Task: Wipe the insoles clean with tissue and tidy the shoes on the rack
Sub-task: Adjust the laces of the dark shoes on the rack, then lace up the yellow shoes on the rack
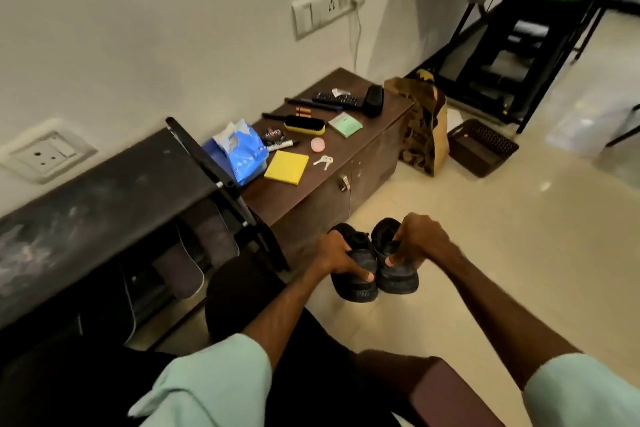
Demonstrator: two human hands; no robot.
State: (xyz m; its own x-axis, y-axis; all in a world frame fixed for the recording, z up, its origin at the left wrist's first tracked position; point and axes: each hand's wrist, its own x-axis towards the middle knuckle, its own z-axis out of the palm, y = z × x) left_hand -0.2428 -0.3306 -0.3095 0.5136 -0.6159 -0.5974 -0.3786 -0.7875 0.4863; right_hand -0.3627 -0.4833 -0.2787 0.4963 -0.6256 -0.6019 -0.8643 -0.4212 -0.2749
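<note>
Both hands are closed on two black soft-fabric trainers with thick ribbed soles, held side by side and touching low in front of the seated person. The left hand (337, 255) grips the collar of the left trainer (358, 276) with its thumb laid along the side. The right hand (420, 239) hooks its fingers into the mouth of the right trainer (396, 272), thumb pressed outside. Whether the pair rests on the pale tiled floor (485, 236) or hangs just above it cannot be told. Each trainer's long axis runs away from the person, heels nearest the body and toes pointing beyond the hands toward the dark brown wooden cabinet (367, 156). The openings face up under the fingers, and no insole can be made out. On the cabinet top, beyond and left of the left hand, lies the blue plastic tissue pack (240, 149), torn open. Just past it sit a yellow square notepad (286, 167), a black-and-yellow shoe brush (306, 124) and a small bunch of silver keys (323, 161). Left of the left hand stands the black metal shoe rack (104, 184), with grey white-soled shoes (180, 269) on its shelf. The step in hand looks like bringing the pair out for cleaning. The next move likely calls for freeing one hand, drawing a tissue from the pack and getting at an insole.
</note>
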